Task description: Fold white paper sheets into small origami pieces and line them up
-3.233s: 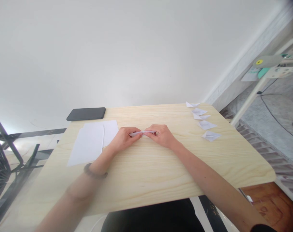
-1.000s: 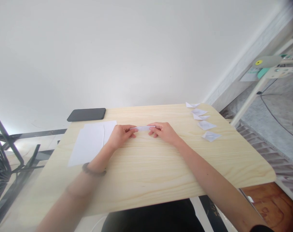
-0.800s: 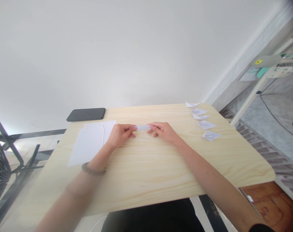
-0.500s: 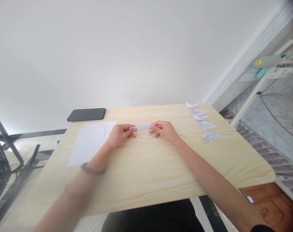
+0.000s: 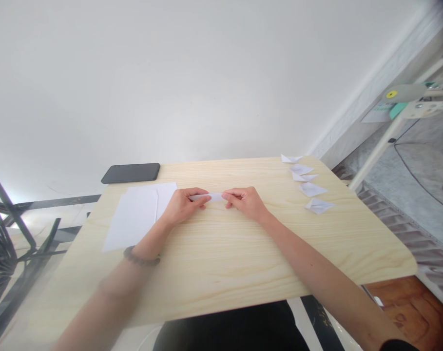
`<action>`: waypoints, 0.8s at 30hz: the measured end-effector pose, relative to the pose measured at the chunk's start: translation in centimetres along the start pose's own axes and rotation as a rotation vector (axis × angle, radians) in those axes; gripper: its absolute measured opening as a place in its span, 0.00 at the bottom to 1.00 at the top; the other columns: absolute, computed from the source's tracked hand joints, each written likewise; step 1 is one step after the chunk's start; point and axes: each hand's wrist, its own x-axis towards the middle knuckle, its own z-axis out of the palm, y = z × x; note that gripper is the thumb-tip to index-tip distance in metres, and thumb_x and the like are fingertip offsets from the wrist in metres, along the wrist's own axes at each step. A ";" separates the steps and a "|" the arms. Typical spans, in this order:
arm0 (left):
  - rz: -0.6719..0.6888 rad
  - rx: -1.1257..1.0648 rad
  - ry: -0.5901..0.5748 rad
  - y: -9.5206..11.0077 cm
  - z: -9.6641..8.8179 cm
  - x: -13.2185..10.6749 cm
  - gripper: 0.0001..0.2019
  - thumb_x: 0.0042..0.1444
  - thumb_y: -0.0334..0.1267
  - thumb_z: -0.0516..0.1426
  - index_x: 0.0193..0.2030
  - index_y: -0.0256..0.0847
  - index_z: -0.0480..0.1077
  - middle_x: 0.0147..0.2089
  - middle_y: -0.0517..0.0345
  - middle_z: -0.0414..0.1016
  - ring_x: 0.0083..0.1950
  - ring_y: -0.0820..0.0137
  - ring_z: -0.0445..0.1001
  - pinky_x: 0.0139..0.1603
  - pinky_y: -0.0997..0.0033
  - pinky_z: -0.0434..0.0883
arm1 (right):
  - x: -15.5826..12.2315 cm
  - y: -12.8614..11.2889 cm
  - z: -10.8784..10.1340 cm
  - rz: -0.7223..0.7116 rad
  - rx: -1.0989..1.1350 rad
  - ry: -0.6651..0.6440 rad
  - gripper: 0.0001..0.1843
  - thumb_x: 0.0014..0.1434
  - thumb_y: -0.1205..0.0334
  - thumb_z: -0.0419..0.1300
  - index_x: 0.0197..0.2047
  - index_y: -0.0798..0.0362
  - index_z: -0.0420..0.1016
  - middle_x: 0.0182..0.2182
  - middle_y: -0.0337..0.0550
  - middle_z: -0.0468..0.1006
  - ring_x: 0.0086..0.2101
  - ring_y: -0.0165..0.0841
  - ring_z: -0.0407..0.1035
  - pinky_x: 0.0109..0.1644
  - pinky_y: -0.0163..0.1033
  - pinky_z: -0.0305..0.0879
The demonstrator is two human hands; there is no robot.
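- A pale wooden table with rounded corners [image 5: 221, 273] stands against a plain white wall [image 5: 170, 73]; its grain runs left to right under my forearms.
- To the left of the table is a black metal frame [image 5: 5, 243]; to the right, a slanting white pole with a grey and teal head [image 5: 404, 97] stands over a grey floor.
- A flat black phone [image 5: 130, 172] lies at the far left edge of the table, and a loose stack of white paper sheets [image 5: 133, 217] lies just in front of it, beside my left wrist.
- A row of five small folded white paper shapes [image 5: 312, 189] runs along the far right side, well apart from my hands.
- The narrow folded strip of white paper [image 5: 211, 197] sits at the middle of the table's far half, flat, slim and level, low over the wood; I cannot tell whether it touches the wood.
- My left hand [image 5: 182, 204], with a dark beaded bracelet [image 5: 141, 257] on its wrist, pinches the strip's left end between thumb and fingers.
- My right hand [image 5: 245, 202] pinches the right end the same way, its other fingers curled under.
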 end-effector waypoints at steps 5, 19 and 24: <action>0.026 0.040 -0.010 0.4 -0.1 0.0 0.18 0.51 0.49 0.51 0.36 0.36 0.72 0.23 0.58 0.73 0.22 0.75 0.64 0.20 0.78 0.58 | -0.1 -0.2 0.1 -0.028 0.000 -0.010 0.15 0.56 0.55 0.52 0.33 0.54 0.76 0.23 0.40 0.76 0.21 0.27 0.69 0.25 0.29 0.60; 0.071 0.047 0.018 0.4 0.1 -0.1 0.16 0.51 0.48 0.52 0.34 0.38 0.73 0.34 0.58 0.75 0.35 0.69 0.71 0.35 0.76 0.65 | 0.0 0.1 0.4 -0.053 -0.056 -0.013 0.13 0.55 0.56 0.53 0.34 0.54 0.77 0.21 0.38 0.76 0.20 0.24 0.66 0.25 0.28 0.59; 0.094 0.119 0.026 0.5 0.2 0.0 0.15 0.52 0.46 0.51 0.31 0.38 0.73 0.30 0.62 0.75 0.32 0.71 0.71 0.34 0.76 0.65 | 0.1 0.2 0.6 -0.082 -0.116 0.010 0.13 0.56 0.58 0.52 0.32 0.53 0.77 0.20 0.37 0.76 0.19 0.23 0.64 0.24 0.28 0.57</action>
